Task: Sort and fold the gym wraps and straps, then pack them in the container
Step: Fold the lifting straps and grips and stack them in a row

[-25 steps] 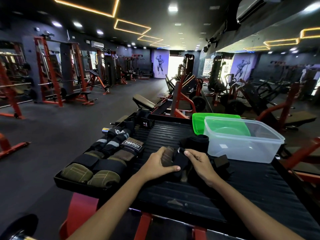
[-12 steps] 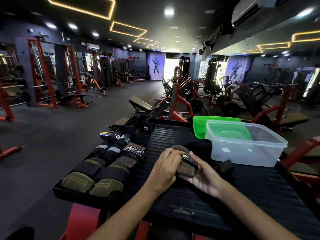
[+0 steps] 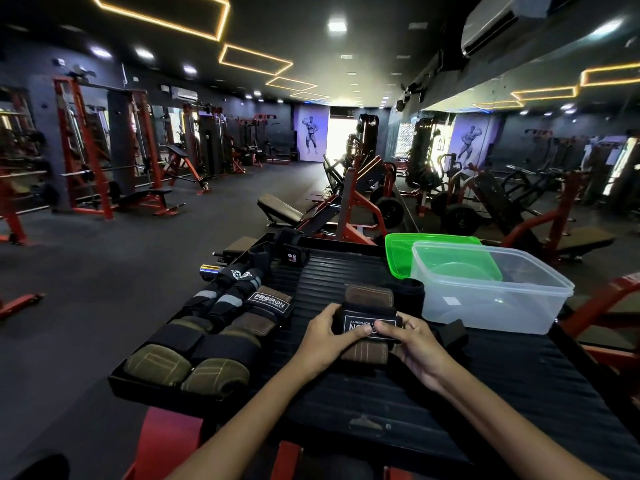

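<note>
A folded brown strap with a black labelled band (image 3: 368, 308) is held upright over the black ribbed platform (image 3: 485, 382). My left hand (image 3: 325, 337) grips its left side, thumb across the label. My right hand (image 3: 412, 344) grips its right side, thumb on the label. The clear plastic container (image 3: 491, 299) stands just right of the strap, with nothing visible inside. A green lid (image 3: 433, 251) lies behind it. A black rolled wrap (image 3: 408, 292) sits between the strap and the container.
Several folded wraps and straps (image 3: 214, 327) lie in rows on the platform's left side, one labelled PROIRON (image 3: 272, 301). A dark strap piece (image 3: 450, 336) lies right of my right hand. Red gym machines (image 3: 349, 209) and benches stand beyond the platform.
The brown strap has gone from lying flat under both hands to being folded and held upright between them, its label now facing me.
</note>
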Available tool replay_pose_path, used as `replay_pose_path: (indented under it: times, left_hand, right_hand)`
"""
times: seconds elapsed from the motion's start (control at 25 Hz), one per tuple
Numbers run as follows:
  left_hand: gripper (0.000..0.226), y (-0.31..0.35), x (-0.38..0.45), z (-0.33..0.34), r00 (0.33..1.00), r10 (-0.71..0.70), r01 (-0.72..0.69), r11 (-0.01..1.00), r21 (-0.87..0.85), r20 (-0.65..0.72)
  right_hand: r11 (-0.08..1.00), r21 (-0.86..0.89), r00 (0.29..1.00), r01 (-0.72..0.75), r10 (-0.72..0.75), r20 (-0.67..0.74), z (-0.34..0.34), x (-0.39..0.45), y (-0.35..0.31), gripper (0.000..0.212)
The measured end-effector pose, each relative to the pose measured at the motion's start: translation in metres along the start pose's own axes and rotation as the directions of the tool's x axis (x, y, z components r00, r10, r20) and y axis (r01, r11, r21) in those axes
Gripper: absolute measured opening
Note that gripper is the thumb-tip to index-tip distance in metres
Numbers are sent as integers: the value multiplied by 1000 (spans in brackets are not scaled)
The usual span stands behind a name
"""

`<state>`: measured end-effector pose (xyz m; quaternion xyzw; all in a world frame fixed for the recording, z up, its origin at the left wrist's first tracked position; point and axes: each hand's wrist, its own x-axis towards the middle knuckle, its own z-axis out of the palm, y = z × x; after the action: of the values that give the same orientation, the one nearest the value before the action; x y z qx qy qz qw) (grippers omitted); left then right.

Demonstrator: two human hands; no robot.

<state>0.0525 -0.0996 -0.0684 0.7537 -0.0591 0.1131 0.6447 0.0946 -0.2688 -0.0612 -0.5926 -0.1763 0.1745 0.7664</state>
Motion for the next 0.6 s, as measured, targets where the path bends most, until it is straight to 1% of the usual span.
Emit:
replay_pose_path:
  times: [0.04, 0.08, 0.16, 0.2, 0.24, 0.28, 0.32, 0.36, 0.4, 0.48, 0.52, 0.56, 0.6]
  left_hand:
    - [51, 0, 0, 0, 1000, 13, -13, 1000, 1, -1]
    - [50, -1, 0, 0, 1000, 26, -26, 999, 24, -11]
    - [35, 0, 0, 0, 999, 32, -29, 997, 77, -44]
    - [30, 2, -1, -1, 996, 47, -38, 993, 111, -77]
    - [29, 3, -2, -2, 990, 59, -38, 987, 158, -125]
    - [31, 4, -2, -4, 983, 57, -26, 984, 176, -173]
    - [33, 4, -1, -7, 977, 31, 1, 989, 150, -213]
    - [35, 5, 0, -10, 973, 0, 21, 996, 88, -231]
    - [38, 5, 1, -11, 974, -42, 47, 999, 17, -221]
    - [54, 5, 3, -11, 974, -119, 103, 991, -89, -194]
    - [58, 4, 3, -9, 974, -146, 119, 980, -159, -174]
    - [56, 4, 4, -5, 974, -176, 134, 956, -262, -145]
    - [49, 5, 5, -2, 974, -199, 143, 911, -386, -108]
  right_hand:
    - [1000, -18, 1000, 7, -7, -13, 1, -1, 0, 71]
    - [999, -34, 1000, 13, -14, -19, 0, 0, 0, 68]
    - [996, -88, 999, 4, -8, -40, 1, -1, 0, 53]
    - [992, -125, 999, -4, -2, -51, 2, -2, 0, 40]
    - [988, -153, 998, -15, 6, -57, 5, -3, -1, 30]
    - [988, -149, 998, -29, 21, -55, 6, -3, -1, 25]
    - [992, -120, 998, -41, 36, -44, 8, -2, -2, 25]
    - [995, -85, 998, -53, 49, -42, 10, -1, -3, 27]
    - [997, -44, 997, -62, 60, -51, 11, 1, -4, 28]
    - [992, 67, 993, -104, 107, -56, 14, 4, -6, 28]
    - [984, 106, 989, -140, 143, -24, 18, 5, -5, 28]
    - [980, 112, 986, -165, 164, 21, 24, 5, -3, 29]
    - [981, 85, 984, -175, 172, 42, 31, 6, 0, 29]
